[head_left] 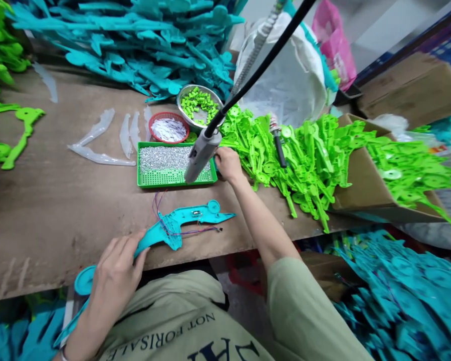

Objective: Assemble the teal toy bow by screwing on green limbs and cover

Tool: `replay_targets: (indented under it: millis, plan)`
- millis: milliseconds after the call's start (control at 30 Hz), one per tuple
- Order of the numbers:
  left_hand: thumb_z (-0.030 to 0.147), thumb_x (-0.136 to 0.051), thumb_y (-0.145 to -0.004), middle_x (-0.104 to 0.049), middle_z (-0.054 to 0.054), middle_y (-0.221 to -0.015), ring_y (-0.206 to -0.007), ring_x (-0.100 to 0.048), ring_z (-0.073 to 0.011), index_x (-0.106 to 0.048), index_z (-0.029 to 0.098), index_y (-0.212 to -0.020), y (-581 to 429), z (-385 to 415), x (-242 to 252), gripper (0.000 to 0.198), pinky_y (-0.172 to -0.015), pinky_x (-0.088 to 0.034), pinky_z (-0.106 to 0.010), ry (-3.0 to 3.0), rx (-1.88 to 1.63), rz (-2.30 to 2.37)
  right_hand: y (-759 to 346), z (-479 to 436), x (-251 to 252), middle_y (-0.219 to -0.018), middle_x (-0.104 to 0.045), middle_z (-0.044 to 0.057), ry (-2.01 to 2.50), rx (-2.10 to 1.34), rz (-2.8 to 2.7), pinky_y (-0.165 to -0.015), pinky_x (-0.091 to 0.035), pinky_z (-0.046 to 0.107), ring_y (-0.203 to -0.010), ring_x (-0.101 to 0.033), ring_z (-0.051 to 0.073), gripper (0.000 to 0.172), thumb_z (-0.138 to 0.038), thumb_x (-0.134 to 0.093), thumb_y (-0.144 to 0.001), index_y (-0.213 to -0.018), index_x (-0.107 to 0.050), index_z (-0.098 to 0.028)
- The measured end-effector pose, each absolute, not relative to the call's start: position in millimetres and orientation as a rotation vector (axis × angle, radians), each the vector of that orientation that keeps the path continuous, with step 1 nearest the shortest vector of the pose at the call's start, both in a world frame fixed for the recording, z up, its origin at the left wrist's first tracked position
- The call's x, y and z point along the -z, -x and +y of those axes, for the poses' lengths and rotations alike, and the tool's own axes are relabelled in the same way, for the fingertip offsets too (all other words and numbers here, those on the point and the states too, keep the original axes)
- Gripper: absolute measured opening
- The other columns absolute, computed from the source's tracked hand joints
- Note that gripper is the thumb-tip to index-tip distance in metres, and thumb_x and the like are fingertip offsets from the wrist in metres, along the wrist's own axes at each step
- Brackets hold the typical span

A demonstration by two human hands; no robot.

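Note:
A teal plastic toy shell (pixel 180 220) with loose wires lies near the front edge of the wooden workbench (pixel 60 200). My left hand (pixel 116 271) rests on its handle end, fingers curled over it. My right hand (pixel 227 163) reaches to the near edge of a pile of green plastic shells (pixel 308 155), fingers closed on a piece there that I cannot make out. A grey hanging electric screwdriver (pixel 201 153) dangles on its cable just left of my right hand, above a green tray of small screws (pixel 169 165).
A red basket of white pieces (pixel 169 128) and a metal bowl of small green parts (pixel 199 103) stand behind the tray. Clear plastic pieces (pixel 101 140) lie to the left. Teal shells (pixel 135 40) heap at the back. A cardboard box (pixel 364 175) of green shells sits right.

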State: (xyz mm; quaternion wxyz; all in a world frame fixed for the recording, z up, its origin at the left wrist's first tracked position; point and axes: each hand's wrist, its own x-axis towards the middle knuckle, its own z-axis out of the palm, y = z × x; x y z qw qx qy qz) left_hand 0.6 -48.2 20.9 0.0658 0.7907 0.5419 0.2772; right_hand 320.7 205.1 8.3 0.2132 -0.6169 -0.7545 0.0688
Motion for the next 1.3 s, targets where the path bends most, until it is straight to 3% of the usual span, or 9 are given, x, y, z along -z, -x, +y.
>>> replay_targets:
  millis: [133, 333, 467, 600, 800, 1000, 1133, 1300]
  plan:
    - [0.018, -0.057, -0.098, -0.072, -0.010, -0.102, -0.091, -0.065, -0.0270, -0.059, 0.015, -0.122, -1, -49, -25, 0.024, -0.083, -0.052, -0.039, -2.373, -0.814, 1.648, -313, 186, -15, -0.094, -0.076, 0.013, 1.756, -0.245, -1.872, -0.091, -0.053, 0.041, -0.090, -0.069, 0.025, 0.023, -0.007, -0.052, -0.080, -0.085, -0.073, -0.014]
    - [0.017, -0.056, -0.097, -0.072, -0.010, -0.100, -0.089, -0.064, -0.0268, -0.060, 0.014, -0.120, 0, -47, -28, 0.023, -0.083, -0.052, -0.040, -2.353, -0.786, 1.637, -282, 76, -28, -0.079, -0.077, 0.003, 1.545, -0.709, -1.536, -0.068, -0.056, 0.031, -0.069, -0.068, 0.016, 0.017, -0.029, -0.063, -0.082, -0.086, -0.078, -0.020]
    - [0.017, -0.058, -0.097, -0.072, -0.010, -0.099, -0.088, -0.064, -0.0275, -0.060, 0.013, -0.121, 1, -47, -28, 0.025, -0.082, -0.053, -0.040, -2.358, -0.769, 1.644, -260, 30, -20, -0.075, -0.077, 0.004, 1.571, -0.955, -1.508, -0.062, -0.055, 0.029, -0.065, -0.067, 0.016, 0.015, -0.028, -0.066, -0.078, -0.080, -0.079, -0.021]
    - [0.017, -0.059, -0.096, -0.073, -0.011, -0.101, -0.089, -0.065, -0.0270, -0.061, 0.013, -0.121, 1, -47, -28, 0.025, -0.083, -0.053, -0.040, -2.350, -0.780, 1.636, -252, 26, -11, -0.073, -0.075, 0.004, 1.628, -0.986, -1.491, -0.060, -0.053, 0.028, -0.060, -0.063, 0.014, 0.017, -0.027, -0.065, -0.079, -0.079, -0.079, -0.020]
    - [0.015, -0.059, -0.096, -0.074, -0.010, -0.102, -0.090, -0.067, -0.0257, -0.061, 0.016, -0.121, 1, -45, -26, 0.025, -0.083, -0.055, -0.039, -2.316, -0.847, 1.624, -248, 27, -12, -0.071, -0.074, 0.002, 1.673, -0.867, -1.597, -0.062, -0.052, 0.028, -0.061, -0.063, 0.014, 0.017, -0.021, -0.061, -0.077, -0.077, -0.078, -0.021]
    - [0.015, -0.058, -0.096, -0.075, -0.009, -0.106, -0.093, -0.069, -0.0247, -0.061, 0.019, -0.126, 2, -42, -24, 0.030, -0.086, -0.056, -0.039, -2.253, -0.878, 1.585, -241, 18, -7, -0.077, -0.071, 0.007, 1.692, -0.436, -1.853, -0.075, -0.055, 0.036, -0.076, -0.065, 0.021, 0.019, -0.017, -0.058, -0.084, -0.079, -0.076, -0.021]
    - [0.019, -0.059, -0.096, -0.076, -0.009, -0.106, -0.094, -0.070, -0.0249, -0.062, 0.020, -0.127, 6, -39, -17, 0.031, -0.086, -0.057, -0.039, -2.204, -0.882, 1.600, -239, 3, 0, -0.091, -0.068, 0.009, 1.624, -0.342, -1.951, -0.081, -0.052, 0.041, -0.087, -0.062, 0.024, 0.026, -0.020, -0.053, -0.094, -0.100, -0.078, -0.023]
    - [0.027, -0.060, -0.097, -0.076, -0.008, -0.106, -0.095, -0.071, -0.0242, -0.062, 0.020, -0.125, 16, -36, -8, 0.029, -0.083, -0.058, -0.036, -2.200, -0.827, 1.588, -250, -10, -3, -0.119, -0.066, 0.010, 1.647, -0.395, -2.019, -0.093, -0.048, 0.050, -0.106, -0.058, 0.028, 0.031, -0.031, -0.057, -0.096, -0.122, -0.074, -0.030]
